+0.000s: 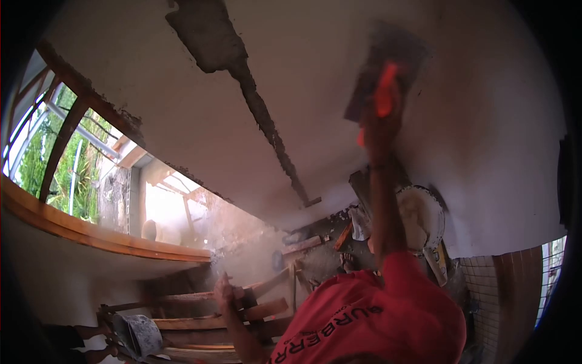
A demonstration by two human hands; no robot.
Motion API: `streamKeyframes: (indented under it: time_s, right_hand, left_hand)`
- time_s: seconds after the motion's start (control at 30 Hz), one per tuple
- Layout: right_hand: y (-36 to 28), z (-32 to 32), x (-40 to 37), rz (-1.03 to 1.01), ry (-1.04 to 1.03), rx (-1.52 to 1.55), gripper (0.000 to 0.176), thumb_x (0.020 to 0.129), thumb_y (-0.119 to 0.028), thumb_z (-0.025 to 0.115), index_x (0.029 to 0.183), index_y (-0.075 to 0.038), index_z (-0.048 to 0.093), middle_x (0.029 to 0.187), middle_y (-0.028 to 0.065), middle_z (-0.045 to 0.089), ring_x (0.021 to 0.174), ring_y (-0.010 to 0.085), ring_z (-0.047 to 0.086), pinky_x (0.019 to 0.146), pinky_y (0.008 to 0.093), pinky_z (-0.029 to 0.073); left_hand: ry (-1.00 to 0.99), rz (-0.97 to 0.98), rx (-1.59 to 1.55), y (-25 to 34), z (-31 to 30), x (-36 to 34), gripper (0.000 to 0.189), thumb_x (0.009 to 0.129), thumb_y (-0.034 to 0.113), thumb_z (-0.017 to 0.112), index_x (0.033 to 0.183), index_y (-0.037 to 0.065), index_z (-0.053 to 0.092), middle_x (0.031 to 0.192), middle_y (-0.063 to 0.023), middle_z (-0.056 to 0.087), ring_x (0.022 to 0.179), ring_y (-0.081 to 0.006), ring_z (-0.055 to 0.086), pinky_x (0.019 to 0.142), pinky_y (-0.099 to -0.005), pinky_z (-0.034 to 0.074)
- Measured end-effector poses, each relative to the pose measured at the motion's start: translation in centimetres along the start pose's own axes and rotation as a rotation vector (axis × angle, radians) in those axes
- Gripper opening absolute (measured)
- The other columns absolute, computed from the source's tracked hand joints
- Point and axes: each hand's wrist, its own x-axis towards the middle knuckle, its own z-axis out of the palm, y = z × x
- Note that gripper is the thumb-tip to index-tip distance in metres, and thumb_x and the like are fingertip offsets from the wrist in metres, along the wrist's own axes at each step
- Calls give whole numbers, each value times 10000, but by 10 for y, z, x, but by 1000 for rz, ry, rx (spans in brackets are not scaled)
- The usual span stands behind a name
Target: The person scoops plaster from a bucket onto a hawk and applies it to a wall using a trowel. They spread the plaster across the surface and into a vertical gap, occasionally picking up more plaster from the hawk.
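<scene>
Across the upper middle of the view spreads a pale wall (315, 121), its surface mostly smooth, with a softer shadow toward the right. On the left, a curved window opening has a wooden frame (109, 234), and greenery and bright daylight show through it. Below the wall, the person's red shirt (382, 309) fills the lower right, dark lettering running slantwise over it. Rough wooden planks (188, 323) lie beside it on the left, several of them roughly parallel. A dark bare strip (259, 109) cuts down through the pale wall, broad and ragged at the top, narrow toward its lower end. Near the right forearm stands a round, whitish basin (422, 212), partly hidden. The plastering trowel (371, 76) is high on the right, its dark plate over the wall and blurred; whether it touches cannot be told. At the lower left, a grey, spattered bucket (142, 333) sits near the planks, with the bare limbs of another person (94, 332) just beside it. The right hand (383, 124), arm stretched upward, has its fingers closed around the trowel's orange-red handle (386, 91), though each finger is blurred. The left hand (224, 292) hangs low near the planks; its fingers seem bunched, but whether they pinch anything is unclear.
</scene>
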Motion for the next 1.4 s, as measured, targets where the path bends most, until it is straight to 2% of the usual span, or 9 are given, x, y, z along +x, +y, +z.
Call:
streamKeyframes:
  time_s: [0.13,0.23,0.3,0.67,0.83,1.0,1.2,1.3,1.4]
  right_hand:
    - [-46,49,-53,-180,-205,-110,541,852,-92,704,1359,-84,515,1096,129,683,961,151,657,837,301,522]
    - [-59,75,-63,-193,-259,18,557,860,-115,704,1371,-66,488,1165,166,656,1012,201,664,856,326,529]
    - [-64,83,-64,-164,-289,73,559,863,-118,703,1372,-62,481,1179,165,650,1014,215,665,860,335,532]
    - [-46,93,-56,-177,-243,-31,602,819,-172,752,1359,-78,503,918,129,709,842,242,709,752,359,556]
    - [39,26,12,-122,-96,-304,626,802,-300,785,1336,-76,544,855,143,714,771,301,714,650,397,547]
    - [72,-45,78,-136,73,-552,474,850,-166,695,1291,-56,560,875,153,696,680,269,687,626,353,555]
    - [36,-34,-36,71,-146,-52,526,847,-92,697,1341,-90,519,961,55,600,707,127,584,574,252,516]
    - [9,7,-92,-16,-283,-57,487,838,-67,703,1295,-50,534,1033,121,645,930,169,649,802,301,518]
    - [8,36,-125,27,-318,61,475,842,-75,701,1289,-56,538,1066,160,674,938,206,691,797,315,531]
  left_hand:
    - [16,93,-64,-44,5,24,594,1018,513,380,1009,-20,643,681,-138,630,617,-213,650,578,-348,524]
    - [-19,85,-72,-38,2,20,585,1019,515,378,1025,-10,636,692,-136,628,622,-214,651,576,-349,530]
    - [-19,-18,-83,-7,-2,1,588,1009,504,366,1052,-6,654,745,-167,671,736,-251,667,735,-384,504]
    - [8,51,-208,-22,3,6,522,1003,453,445,1057,-26,645,818,-138,631,717,-215,647,646,-386,523]
    - [28,63,-269,7,3,-16,542,1007,466,433,1064,-35,630,791,-138,623,672,-210,638,599,-369,524]
    - [0,-70,-161,18,2,-17,577,1011,487,398,1044,-38,634,690,-130,608,673,-215,639,595,-358,519]
    - [9,82,-62,-2,0,-6,591,1013,493,389,1053,-40,642,731,-143,619,705,-215,644,660,-370,519]
    - [-19,6,-86,8,-2,-5,589,1017,489,385,1063,-37,645,758,-147,623,708,-220,644,691,-370,515]
    - [-14,10,-92,-4,-2,3,574,1022,475,381,1069,-33,644,771,-158,629,701,-225,645,692,-363,510]
